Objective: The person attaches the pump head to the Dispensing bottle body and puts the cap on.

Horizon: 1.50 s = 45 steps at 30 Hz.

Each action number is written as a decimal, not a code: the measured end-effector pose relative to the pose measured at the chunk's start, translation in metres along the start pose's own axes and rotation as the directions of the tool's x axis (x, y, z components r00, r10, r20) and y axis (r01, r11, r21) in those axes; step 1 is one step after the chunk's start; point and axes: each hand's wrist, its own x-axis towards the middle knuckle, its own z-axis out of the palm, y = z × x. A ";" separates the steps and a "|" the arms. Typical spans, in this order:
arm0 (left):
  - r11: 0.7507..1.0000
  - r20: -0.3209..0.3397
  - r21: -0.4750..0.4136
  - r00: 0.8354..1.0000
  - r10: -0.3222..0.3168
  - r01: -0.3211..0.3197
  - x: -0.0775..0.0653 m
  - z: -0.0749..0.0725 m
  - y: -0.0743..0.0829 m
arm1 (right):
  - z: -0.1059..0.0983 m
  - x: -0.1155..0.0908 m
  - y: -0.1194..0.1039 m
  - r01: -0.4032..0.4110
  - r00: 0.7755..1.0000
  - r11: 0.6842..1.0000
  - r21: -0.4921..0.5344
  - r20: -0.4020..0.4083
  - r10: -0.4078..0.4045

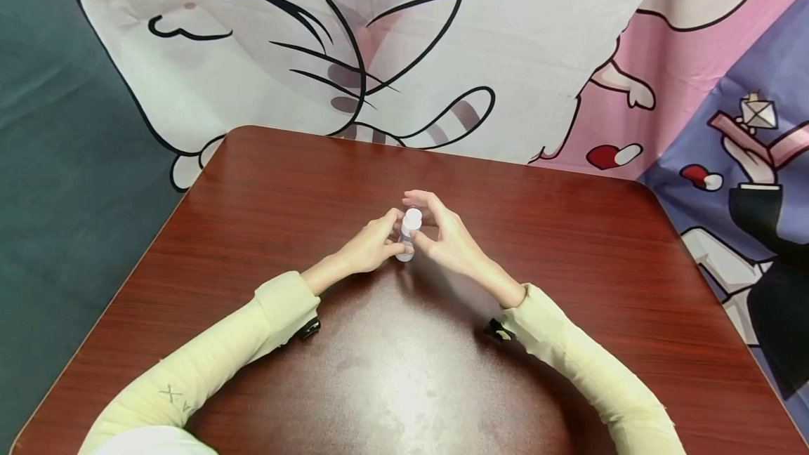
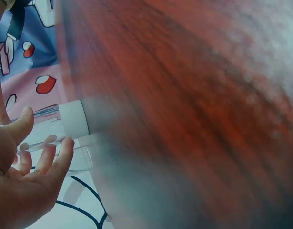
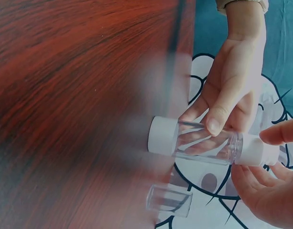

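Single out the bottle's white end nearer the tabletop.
The white base, below the clear body; the other white end, the top, is at the right hand.

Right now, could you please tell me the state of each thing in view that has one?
Clear bottle: roughly upright, clear cap off.
White top: on the bottle.
Clear cap: standing beside the bottle, apart from it.
Left hand: fingers holding the bottle's body.
Right hand: fingers around the white top.
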 end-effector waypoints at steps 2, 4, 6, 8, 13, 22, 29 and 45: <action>1.000 0.000 0.000 1.000 0.000 0.000 0.000 0.000 0.001 | -0.001 -0.001 0.001 0.002 1.000 1.000 0.010 0.000 -0.002; 1.000 -0.001 0.002 1.000 -0.001 0.001 0.000 0.000 0.001 | -0.001 -0.001 0.002 0.011 1.000 1.000 0.011 -0.002 -0.011; 1.000 -0.002 0.003 1.000 0.000 0.000 -0.001 0.000 0.001 | -0.002 -0.002 0.003 0.018 1.000 1.000 0.005 -0.003 -0.018; 1.000 -0.001 0.006 1.000 0.000 0.000 -0.001 0.000 0.002 | -0.002 -0.002 0.003 0.022 1.000 1.000 -0.008 -0.005 -0.022; 1.000 -0.002 0.021 1.000 -0.001 0.001 -0.001 -0.001 0.002 | -0.003 -0.003 0.003 0.043 0.999 0.998 -0.048 -0.014 -0.044; 1.000 -0.004 0.020 1.000 0.010 -0.010 -0.002 -0.001 0.002 | -0.005 -0.004 0.006 0.040 0.998 0.992 -0.123 -0.045 -0.046; 1.000 -0.002 0.016 1.000 0.007 -0.007 -0.001 -0.001 0.002 | -0.003 -0.003 0.006 0.047 0.995 0.982 -0.180 -0.078 -0.062; 0.999 -0.001 0.009 0.999 0.035 -0.035 -0.001 -0.001 -0.001 | 0.001 0.003 0.007 0.117 0.992 0.991 -0.062 -0.029 -0.119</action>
